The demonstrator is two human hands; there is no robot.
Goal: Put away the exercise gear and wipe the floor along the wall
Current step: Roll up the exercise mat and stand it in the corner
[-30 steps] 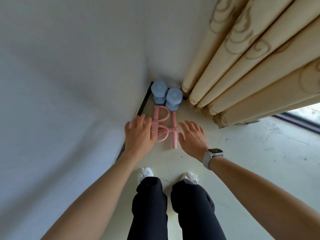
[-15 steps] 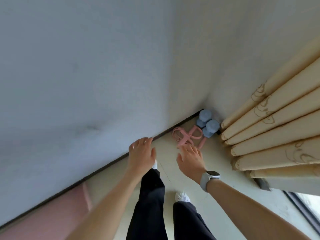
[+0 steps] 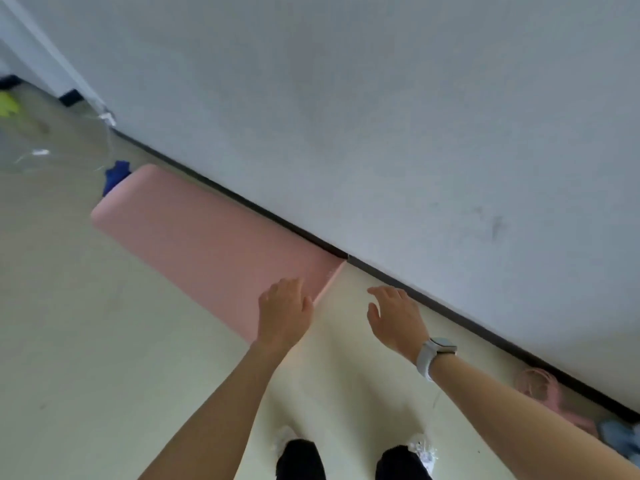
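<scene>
A pink exercise mat (image 3: pixel 207 237) lies flat on the floor along the wall, reaching up and left. My left hand (image 3: pixel 285 311) hovers over the mat's near end with relaxed fingers and holds nothing. My right hand (image 3: pixel 398 318), with a watch on the wrist, hangs open over bare floor between the mat and the baseboard. At the lower right, the pink pedal puller (image 3: pixel 547 393) and the blue dumbbells (image 3: pixel 620 441) lie against the wall, partly hidden by my right forearm.
A dark baseboard (image 3: pixel 450 310) runs diagonally under the white wall. A blue cloth (image 3: pixel 116 174) lies beyond the mat's far end. A clear plastic sheet or bag (image 3: pixel 52 147) and something yellow (image 3: pixel 8 105) sit at the far left. My feet (image 3: pixel 420 448) stand at the bottom.
The view has swung left from the corner with the dumbbells and puller to the mat. Both hands have left the puller and now hang empty near the mat's end.
</scene>
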